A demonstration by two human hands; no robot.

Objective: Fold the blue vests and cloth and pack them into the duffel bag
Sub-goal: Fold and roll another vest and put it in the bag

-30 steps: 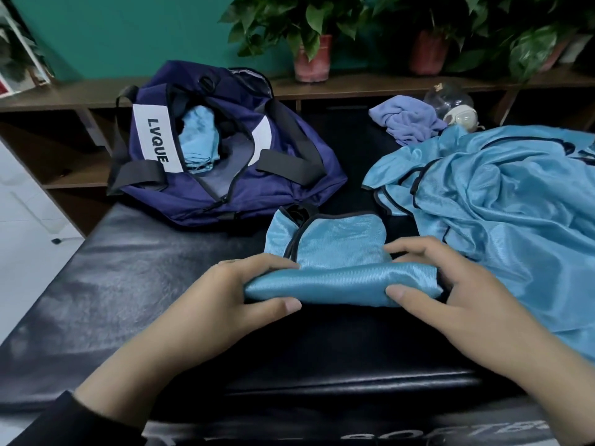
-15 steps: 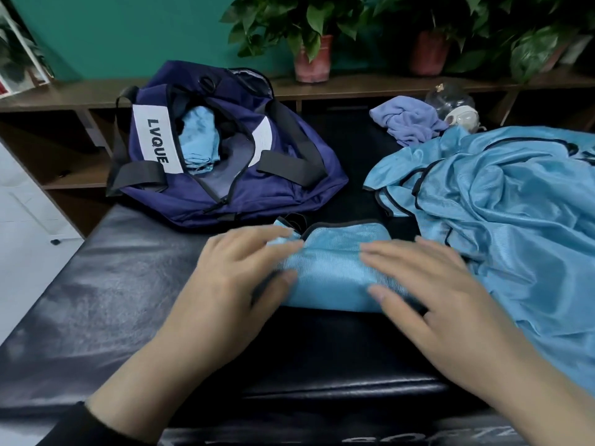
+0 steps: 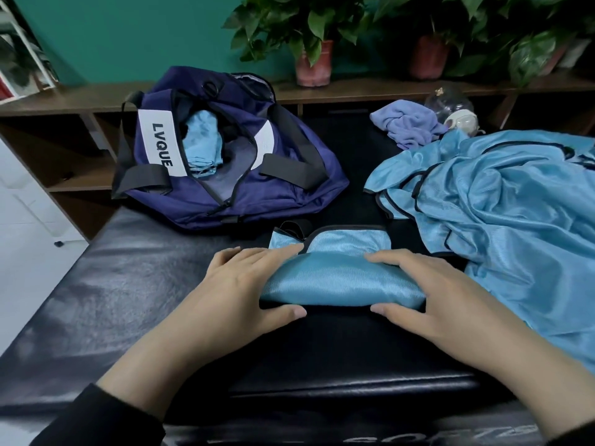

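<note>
On black padded bench (image 3: 96,300), between left hand (image 3: 238,284) and right hand (image 3: 428,291), glossy light-blue mesh vest (image 3: 341,281) in half-rolled bundle, fingers curled over top, thumbs under near edge; behind, open navy duffel bag (image 3: 289,175) lettered "LVQUE", blue fabric inside; loose vests (image 3: 508,214) heaped right.

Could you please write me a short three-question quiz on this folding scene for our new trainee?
1. True or false: the duffel bag is zipped shut.
2. Which hands grip the folded vest? A. left only B. right only C. both
3. On which side of the folded vest does the pile of unfolded vests lie?

Key: 1. False: it is open, with blue fabric inside. 2. C: left hand and right hand. 3. The right.
</note>
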